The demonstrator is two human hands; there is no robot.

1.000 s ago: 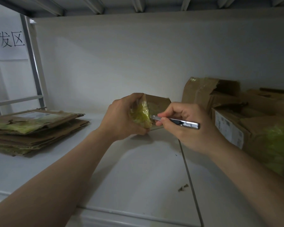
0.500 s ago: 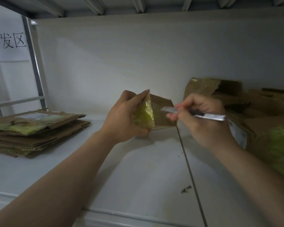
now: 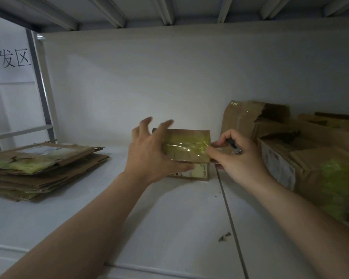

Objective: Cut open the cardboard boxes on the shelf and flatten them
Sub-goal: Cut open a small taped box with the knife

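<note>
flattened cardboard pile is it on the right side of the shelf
No, the flattened cardboard pile lies on the left of the shelf.

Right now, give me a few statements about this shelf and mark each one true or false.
1. The right hand grips the utility knife. True.
2. The small taped box sits on the flattened cardboard stack. False: it is on the shelf, apart from the stack.
3. Its tape is yellow-green. True.
4. The other cardboard boxes are on its left. False: they are on its right.
5. The left hand has spread fingers. True.
</note>
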